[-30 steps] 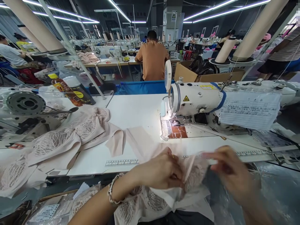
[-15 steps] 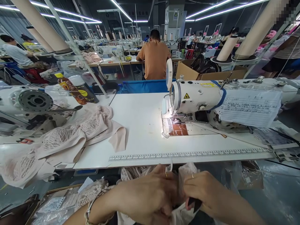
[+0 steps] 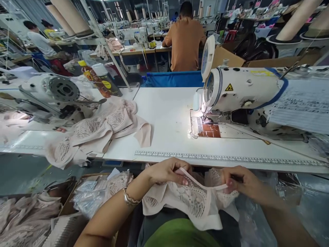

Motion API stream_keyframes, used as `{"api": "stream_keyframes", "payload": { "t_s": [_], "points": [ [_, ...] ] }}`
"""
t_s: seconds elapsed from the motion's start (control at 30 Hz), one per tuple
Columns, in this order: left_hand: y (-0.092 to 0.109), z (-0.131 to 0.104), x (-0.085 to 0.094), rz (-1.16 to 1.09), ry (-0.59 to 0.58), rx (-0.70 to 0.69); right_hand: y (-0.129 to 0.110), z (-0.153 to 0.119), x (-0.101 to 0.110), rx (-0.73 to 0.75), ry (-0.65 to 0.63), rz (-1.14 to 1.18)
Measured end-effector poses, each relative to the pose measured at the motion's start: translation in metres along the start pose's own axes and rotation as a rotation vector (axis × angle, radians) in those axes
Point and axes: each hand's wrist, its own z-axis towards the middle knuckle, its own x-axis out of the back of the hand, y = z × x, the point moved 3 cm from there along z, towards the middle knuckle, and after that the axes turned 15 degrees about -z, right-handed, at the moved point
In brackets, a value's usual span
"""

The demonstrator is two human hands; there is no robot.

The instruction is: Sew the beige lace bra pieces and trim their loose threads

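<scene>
A pale pink lace bra (image 3: 192, 199) hangs spread over my lap, just below the table's front edge. My left hand (image 3: 171, 171) pinches its upper edge strip near the middle. Farther right along the same strip, my right hand (image 3: 238, 178) grips it between thumb and fingers, and the edging runs fairly taut between the two hands. A second lace cup shows behind, beside my right hand. The dark object seen earlier by the right hand is not visible now.
A sewing machine (image 3: 231, 89) with its lamp lit stands on the white table (image 3: 167, 120). More lace bras (image 3: 110, 123) lie piled at left beside another machine (image 3: 51, 96). A ruler strip (image 3: 218, 158) follows the front edge. Boxes with plastic bags (image 3: 89, 195) stand lower left.
My hands have moved apart, and the bra, bunched between them before, is now spread out with its edge stretched. The view has tilted down and shifted left.
</scene>
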Motion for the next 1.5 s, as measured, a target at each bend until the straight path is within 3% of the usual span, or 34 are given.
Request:
{"api": "stream_keyframes", "payload": {
  "t_s": [0.2,0.37,0.53,0.7,0.77,0.93,1.0,1.27,1.5],
  "points": [
    [-0.017,0.008,0.004,-0.173,0.126,-0.144,0.004,0.001,-0.007,-0.044,0.052,0.2],
    [-0.018,0.016,0.005,-0.16,0.108,-0.161,0.002,0.005,-0.022,0.011,0.06,0.332],
    [-0.006,0.018,0.007,-0.077,-0.004,-0.171,0.005,0.003,-0.025,-0.118,-0.082,0.264],
    [-0.004,0.016,0.007,-0.016,-0.087,-0.165,0.005,-0.005,-0.019,-0.236,-0.303,0.01],
    [-0.006,0.016,0.007,-0.007,-0.099,-0.163,0.005,-0.006,-0.016,-0.185,-0.268,-0.095],
    [-0.011,0.014,0.009,-0.014,-0.065,-0.173,0.003,-0.005,-0.012,-0.163,0.063,-0.23],
    [-0.012,0.013,0.01,-0.028,-0.04,-0.186,-0.001,-0.005,-0.014,-0.162,0.137,-0.211],
    [-0.014,0.015,0.01,-0.079,0.111,-0.23,0.001,-0.007,-0.018,-0.153,0.153,0.043],
    [-0.013,0.015,0.01,-0.09,0.128,-0.206,-0.001,-0.01,-0.011,-0.134,0.163,-0.05]
  ]
}}
